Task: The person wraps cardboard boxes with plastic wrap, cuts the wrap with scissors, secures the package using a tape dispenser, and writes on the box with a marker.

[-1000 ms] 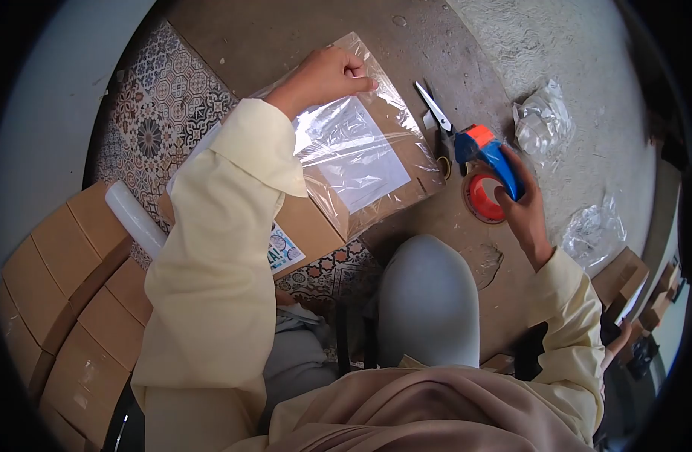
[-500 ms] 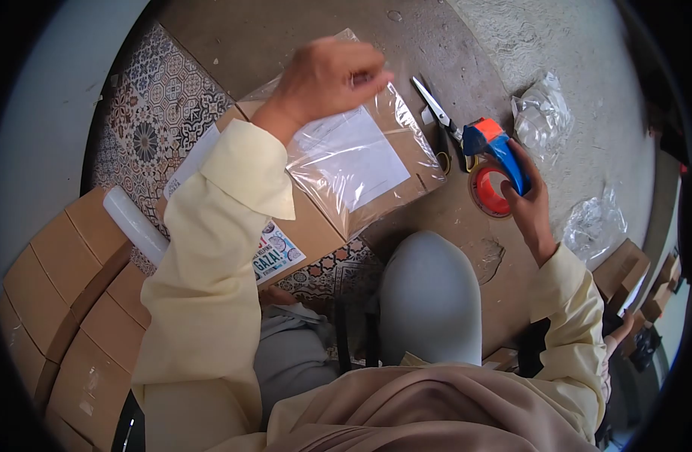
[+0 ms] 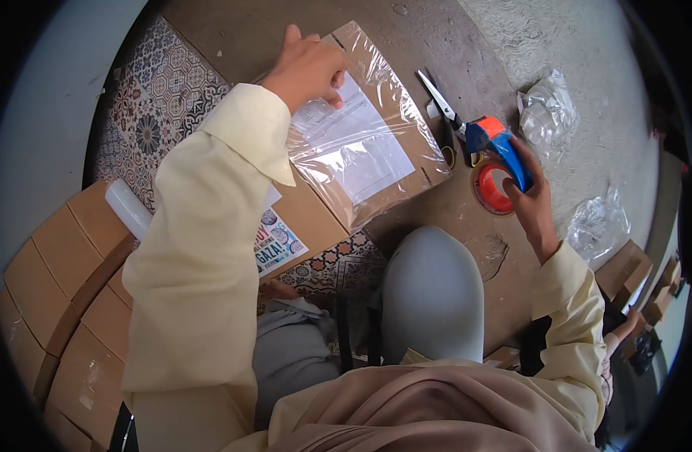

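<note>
My left hand point(image 3: 310, 69) is over the upper left of a flat cardboard box point(image 3: 415, 154), its fingers curled down at the clear plastic film point(image 3: 319, 162). What those fingers grip, if anything, is hidden. Under the film lies a printed white sheet point(image 3: 365, 166). A colourful sticker point(image 3: 282, 245) is on the cardboard nearer to me. On the right, my right hand point(image 3: 534, 203) is wrapped round a blue and orange tape dispenser point(image 3: 504, 147), held above the floor. Just below it lies a red roll point(image 3: 490, 188). Scissors point(image 3: 442, 102) lie open between the box and the dispenser.
Crumpled clear plastic point(image 3: 548, 105) lies at the upper right, with a second piece point(image 3: 598, 226) lower down. Stacked cardboard boxes point(image 3: 67, 256) and a white roll point(image 3: 127, 209) stand at my left. Another person's hand point(image 3: 628, 324) shows at the far right.
My left hand has moved left and slightly down, from above the film to its upper left part. My right hand still holds the tape dispenser in nearly the same place.
</note>
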{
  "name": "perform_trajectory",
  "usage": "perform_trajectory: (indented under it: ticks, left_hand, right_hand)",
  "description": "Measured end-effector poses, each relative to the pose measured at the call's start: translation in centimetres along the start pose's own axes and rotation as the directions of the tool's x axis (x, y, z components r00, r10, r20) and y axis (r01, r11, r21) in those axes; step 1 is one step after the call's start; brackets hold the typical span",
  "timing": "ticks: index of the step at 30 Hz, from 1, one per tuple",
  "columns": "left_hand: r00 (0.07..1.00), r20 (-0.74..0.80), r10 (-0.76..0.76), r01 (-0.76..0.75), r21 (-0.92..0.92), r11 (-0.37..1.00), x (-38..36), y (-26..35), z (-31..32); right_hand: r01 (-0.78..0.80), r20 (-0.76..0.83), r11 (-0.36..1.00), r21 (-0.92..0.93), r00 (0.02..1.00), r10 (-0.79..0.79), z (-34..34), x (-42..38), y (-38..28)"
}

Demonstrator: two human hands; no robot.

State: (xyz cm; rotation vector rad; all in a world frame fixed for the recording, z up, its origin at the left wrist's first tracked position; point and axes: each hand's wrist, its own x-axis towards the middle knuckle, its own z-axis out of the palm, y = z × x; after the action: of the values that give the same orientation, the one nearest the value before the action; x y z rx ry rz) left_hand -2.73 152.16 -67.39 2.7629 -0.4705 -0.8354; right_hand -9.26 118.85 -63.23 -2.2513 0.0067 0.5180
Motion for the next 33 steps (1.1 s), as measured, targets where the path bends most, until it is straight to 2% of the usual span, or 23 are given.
perform_trajectory:
  ticks: [1, 2, 4, 5, 7, 8, 10, 11, 12, 14, 15, 16, 18, 20, 22, 23, 25, 26, 28, 29, 31, 32, 33]
  left_hand:
    - [0.996, -0.085, -0.014, 0.033, 0.224, 0.974, 0.0, 0.2, 0.0]
    - [0.996, -0.084, -0.018, 0.037, 0.224, 0.974, 0.2, 0.2, 0.1]
    - [0.937, -0.222, -0.269, 0.328, 0.298, 0.897, 1.1, 0.0, 0.5]
    - [0.937, -0.219, -0.271, 0.329, 0.295, 0.897, 1.2, -0.1, 0.8]
    - [0.882, -0.132, -0.452, 0.454, -0.019, 0.891, 1.1, -0.3, 1.3]
    - [0.88, -0.13, -0.457, 0.459, -0.019, 0.888, 1.2, -0.2, 1.6]
    - [0.801, -0.118, -0.587, 0.582, -0.071, 0.81, 2.0, 0.3, 1.7]
    - [0.814, -0.052, -0.579, 0.578, -0.033, 0.815, 2.6, 0.5, 1.4]
    - [0.808, -0.066, -0.586, 0.585, -0.035, 0.81, 2.4, 0.2, 1.2]
    - [0.895, -0.153, -0.42, 0.413, -0.075, 0.907, 2.5, -0.1, 1.1]
    - [0.879, -0.141, -0.456, 0.431, -0.176, 0.885, 2.4, -0.9, 1.0]
    - [0.883, -0.142, -0.448, 0.423, -0.177, 0.889, 2.5, -1.2, 1.2]
    - [0.833, -0.233, -0.502, 0.479, -0.152, 0.865, 1.9, -0.8, 1.8]
    - [0.868, -0.201, -0.455, 0.44, -0.115, 0.891, 2.0, -0.2, 1.4]
    - [0.928, -0.24, -0.284, 0.28, -0.049, 0.959, 2.3, 0.8, 0.9]
    - [0.929, -0.246, -0.278, 0.273, -0.054, 0.96, 2.4, 1.0, 1.3]
    - [0.903, -0.176, -0.391, 0.374, -0.123, 0.919, 2.2, 1.3, 2.3]
    - [0.904, -0.178, -0.39, 0.37, -0.134, 0.919, 1.9, 1.7, 2.3]
    - [0.894, -0.424, -0.145, 0.211, 0.112, 0.971, 1.0, 2.4, 2.1]
    - [0.887, -0.437, -0.146, 0.213, 0.108, 0.971, 0.2, 3.2, 1.7]
    - [0.875, -0.475, 0.089, -0.142, -0.077, 0.987, -2.7, 6.1, 1.8]
    - [0.792, -0.572, 0.211, -0.313, -0.084, 0.946, -4.4, 7.4, 3.1]
    - [0.759, -0.559, 0.333, -0.44, -0.064, 0.895, -7.2, 8.7, 3.6]
  right_hand:
    - [0.006, -0.001, 1.0, 0.016, 1.0, -0.006, 0.1, 0.1, -0.1]
    - [0.008, 0.003, 1.0, 0.018, 1.0, -0.008, 0.3, 0.2, 0.0]
    - [-0.015, 0.003, 1.0, -0.026, 1.0, 0.015, 0.5, 0.2, 0.4]
    - [-0.016, 0.006, 0.999, -0.028, 1.0, 0.016, 0.5, 0.3, 0.5]
    - [-0.015, 0.01, 1.0, -0.024, 1.0, 0.015, 0.6, 0.3, 0.7]
    - [-0.013, 0.016, 1.0, -0.023, 1.0, 0.013, 0.7, 0.3, 0.7]
    - [-0.043, 0.027, 0.999, 0.031, 0.999, 0.043, 0.8, 0.3, 0.4]
    - [-0.03, 0.029, 0.999, 0.034, 0.999, 0.029, 1.0, 0.2, 0.5]
    - [-0.002, 0.026, 0.998, 0.057, 1.0, 0.001, 1.1, 0.1, 0.7]
    - [0.039, 0.012, 0.996, 0.079, 0.999, -0.04, 0.8, 0.1, 0.5]
    - [0.036, 0.024, 0.998, 0.046, 0.999, -0.037, 0.4, -0.1, 0.3]
    - [0.026, 0.037, 1.0, 0.011, 0.999, -0.027, 0.2, -0.3, 0.2]
    - [-0.037, 0.052, 0.999, 0.039, 0.998, 0.035, -0.4, -0.6, -0.1]
    - [-0.09, 0.063, 0.993, 0.075, 0.994, 0.085, -0.7, -0.9, -0.2]
    - [-0.13, 0.096, 0.983, 0.129, 0.988, 0.118, -1.2, -1.1, -0.2]
    - [-0.129, 0.088, 0.984, 0.122, 0.989, 0.118, -1.5, -1.2, -0.5]
    - [-0.053, 0.098, 0.99, 0.13, 0.994, 0.041, -1.9, -1.4, -1.5]
    - [-0.053, 0.097, 0.992, 0.118, 0.994, 0.042, -2.2, -1.6, -1.9]
    - [-0.044, 0.127, 0.993, 0.108, 0.991, 0.03, -2.5, -1.8, -2.7]
    - [-0.032, 0.121, 0.994, 0.101, 0.992, 0.019, -2.6, -1.8, -3.1]
    - [-0.002, 0.127, 0.994, 0.108, 0.992, -0.012, -2.6, -2.5, -3.8]
    - [0.005, 0.119, 0.995, 0.098, 0.993, -0.017, -2.5, -3.0, -4.1]
    - [0.002, 0.152, 0.989, 0.148, 0.988, -0.025, -2.5, -3.4, -4.4]
